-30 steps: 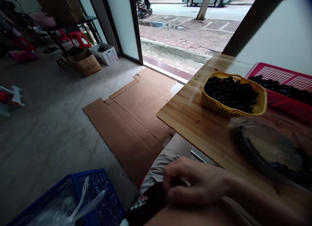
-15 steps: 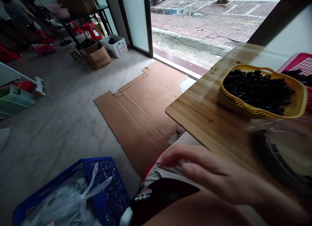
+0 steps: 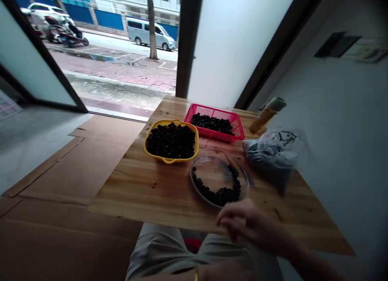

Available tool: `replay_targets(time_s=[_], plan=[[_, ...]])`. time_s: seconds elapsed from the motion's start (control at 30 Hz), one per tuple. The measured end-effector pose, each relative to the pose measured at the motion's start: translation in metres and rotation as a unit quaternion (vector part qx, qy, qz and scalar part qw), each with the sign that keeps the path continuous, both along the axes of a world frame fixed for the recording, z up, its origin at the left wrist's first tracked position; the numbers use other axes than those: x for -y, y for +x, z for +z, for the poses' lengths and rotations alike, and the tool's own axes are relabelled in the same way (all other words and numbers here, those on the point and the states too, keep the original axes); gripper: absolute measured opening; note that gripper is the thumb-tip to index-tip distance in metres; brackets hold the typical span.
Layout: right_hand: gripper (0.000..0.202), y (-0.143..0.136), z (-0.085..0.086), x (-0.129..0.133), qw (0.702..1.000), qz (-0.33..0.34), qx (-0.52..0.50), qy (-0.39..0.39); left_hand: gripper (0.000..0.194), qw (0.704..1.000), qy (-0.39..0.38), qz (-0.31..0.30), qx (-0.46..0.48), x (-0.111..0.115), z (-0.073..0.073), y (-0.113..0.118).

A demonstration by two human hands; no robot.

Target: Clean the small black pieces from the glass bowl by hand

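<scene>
My right hand [image 3: 247,222] hovers over the near edge of the wooden table [image 3: 130,192], just below a clear round dish [image 3: 192,177]. Its fingers are curled together; whether anything small is between them is too blurred to tell. Small black round pieces [image 3: 222,195] lie along the dish's near side. My left hand [image 3: 226,271] is low at the bottom edge, over my lap, below the right hand; its fingers are hidden and smeared. Beyond the dish stand a yellow basket [image 3: 168,160] and a pink-red basket [image 3: 239,129], both holding many black pieces.
A clear plastic bag with dark contents [image 3: 269,152] slumps at the table's right, before a bottle of amber liquid [image 3: 266,115]. A white wall [image 3: 339,123] borders the right side. Flattened cardboard [image 3: 75,168] covers the floor at left, by an open doorway to the street.
My view has swung right from the floor and blue crate to the table. My right hand has moved from over my lap to the table's near edge, its fingers now more curled.
</scene>
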State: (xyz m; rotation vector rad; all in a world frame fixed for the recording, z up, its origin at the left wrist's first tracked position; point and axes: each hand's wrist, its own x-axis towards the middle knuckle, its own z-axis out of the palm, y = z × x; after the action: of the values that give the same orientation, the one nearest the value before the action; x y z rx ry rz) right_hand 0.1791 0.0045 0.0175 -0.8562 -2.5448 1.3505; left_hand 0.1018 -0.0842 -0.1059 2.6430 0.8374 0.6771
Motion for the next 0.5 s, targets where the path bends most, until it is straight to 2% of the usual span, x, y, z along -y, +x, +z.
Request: replay_targets(time_s=[0.07, 0.1, 0.13, 0.17, 0.2, 0.27, 0.33, 0.4, 0.5], plan=[[0.032, 0.017, 0.004, -0.031, 0.991, -0.121, 0.001, 0.063, 0.024, 0.997, 0.012, -0.067, 0.020, 0.000, 0.002, -0.032], [0.028, 0.021, 0.005, -0.048, 0.982, -0.155, 0.004, 0.105, 0.021, 0.996, 0.031, -0.069, 0.044, -0.002, 0.010, -0.049], [0.025, 0.022, 0.006, -0.063, 0.975, -0.169, 0.016, 0.141, 0.019, 0.995, 0.054, -0.047, 0.070, -0.005, 0.022, -0.066], [0.023, 0.021, 0.005, -0.078, 0.969, -0.174, 0.030, 0.170, 0.024, 0.989, 0.087, 0.010, 0.117, -0.009, 0.038, -0.084], [0.021, 0.018, 0.003, -0.091, 0.966, -0.174, 0.043, 0.186, 0.025, 0.985, 0.098, 0.041, 0.137, -0.014, 0.057, -0.101], [0.018, 0.011, -0.003, -0.110, 0.964, -0.165, 0.065, 0.198, 0.021, 0.969, 0.061, 0.133, 0.198, -0.026, 0.094, -0.134], [0.015, 0.002, -0.011, -0.118, 0.968, -0.138, 0.084, 0.192, 0.026, 0.948, 0.018, 0.213, 0.234, -0.037, 0.122, -0.161], [0.011, -0.007, -0.017, -0.118, 0.976, -0.088, 0.100, 0.171, 0.029, 0.934, -0.006, 0.288, 0.211, -0.046, 0.134, -0.179], [0.012, -0.019, -0.021, -0.110, 0.984, -0.013, 0.112, 0.137, 0.027, 0.921, -0.039, 0.331, 0.202, -0.054, 0.131, -0.188]])
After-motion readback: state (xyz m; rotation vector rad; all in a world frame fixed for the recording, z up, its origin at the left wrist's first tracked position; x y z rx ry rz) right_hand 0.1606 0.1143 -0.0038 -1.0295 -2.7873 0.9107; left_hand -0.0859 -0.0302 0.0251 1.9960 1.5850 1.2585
